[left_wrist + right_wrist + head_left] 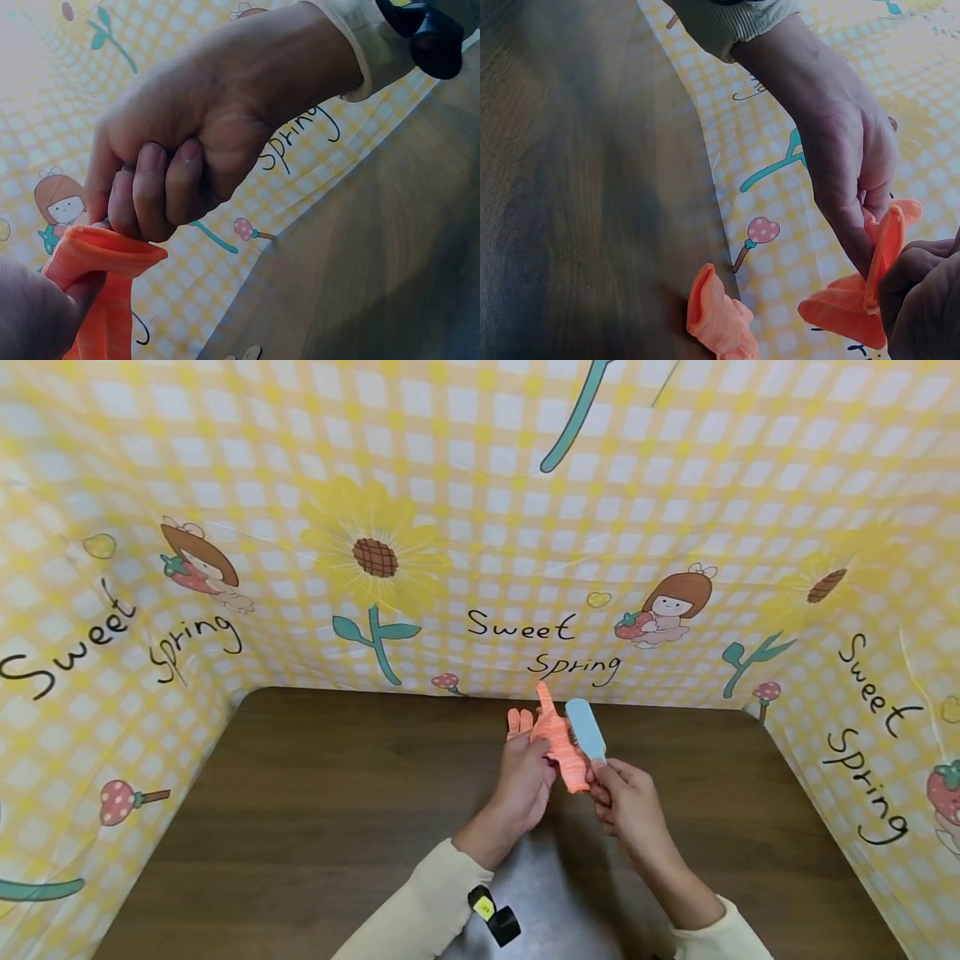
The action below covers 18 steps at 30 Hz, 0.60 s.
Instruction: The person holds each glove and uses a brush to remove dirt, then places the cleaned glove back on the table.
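Note:
In the head view my left hand (pixel 525 781) holds an orange knitted glove (pixel 555 739), its thumb over the fabric. One glove finger points up, and two more show left of the hand. My right hand (pixel 628 797) grips a light-blue brush (pixel 585 727) by its handle. The brush's flat back faces up, and its bristle side lies against the glove. The left wrist view shows the glove's cuff (pixel 105 251) standing open between the two hands. Glove fabric (pixel 847 307) is pinched between hands in the right wrist view; the brush is hidden there.
Below the hands lies a dark wooden table (pixel 315 802). A yellow checked curtain (pixel 480 552) with printed flowers and lettering rises along its back and sides. Another orange knitted piece (pixel 721 319) with a cuff-like opening shows low in the right wrist view. A black wrist device (pixel 495 917) sits at the left sleeve.

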Each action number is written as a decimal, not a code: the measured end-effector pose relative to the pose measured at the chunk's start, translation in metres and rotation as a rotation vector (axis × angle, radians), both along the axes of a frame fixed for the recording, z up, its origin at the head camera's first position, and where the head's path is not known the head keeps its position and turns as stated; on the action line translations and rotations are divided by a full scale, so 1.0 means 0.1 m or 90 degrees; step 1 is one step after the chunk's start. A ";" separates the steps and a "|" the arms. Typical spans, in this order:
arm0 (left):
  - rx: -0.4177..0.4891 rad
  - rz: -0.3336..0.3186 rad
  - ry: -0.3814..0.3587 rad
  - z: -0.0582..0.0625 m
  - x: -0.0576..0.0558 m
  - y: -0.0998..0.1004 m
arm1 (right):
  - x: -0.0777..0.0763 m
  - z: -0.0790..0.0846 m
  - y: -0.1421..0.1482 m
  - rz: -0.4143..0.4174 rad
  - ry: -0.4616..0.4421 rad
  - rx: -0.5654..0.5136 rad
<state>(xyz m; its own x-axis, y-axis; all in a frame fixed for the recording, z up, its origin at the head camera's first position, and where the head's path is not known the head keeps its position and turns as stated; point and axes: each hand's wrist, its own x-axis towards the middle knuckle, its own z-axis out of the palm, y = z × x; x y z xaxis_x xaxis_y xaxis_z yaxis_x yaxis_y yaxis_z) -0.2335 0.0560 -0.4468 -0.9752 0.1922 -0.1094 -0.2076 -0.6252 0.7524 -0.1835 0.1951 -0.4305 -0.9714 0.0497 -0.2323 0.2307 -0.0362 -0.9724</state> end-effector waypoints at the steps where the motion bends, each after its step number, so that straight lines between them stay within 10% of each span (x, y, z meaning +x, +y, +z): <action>1: -0.002 -0.002 0.000 0.00 0.00 0.00 | 0.00 0.00 0.01 0.002 -0.001 -0.003; 18: -0.021 -0.016 0.027 0.00 -0.01 -0.12 | -0.01 0.08 0.12 0.017 0.014 -0.009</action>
<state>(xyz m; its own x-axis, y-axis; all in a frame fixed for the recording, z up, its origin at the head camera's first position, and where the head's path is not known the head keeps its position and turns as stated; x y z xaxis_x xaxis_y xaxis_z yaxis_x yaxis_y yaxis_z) -0.2349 0.0436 -0.4472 -0.9740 0.2138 -0.0748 -0.1906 -0.5954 0.7805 -0.1848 0.2070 -0.4229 -0.9770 0.0211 -0.2121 0.2111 -0.0445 -0.9765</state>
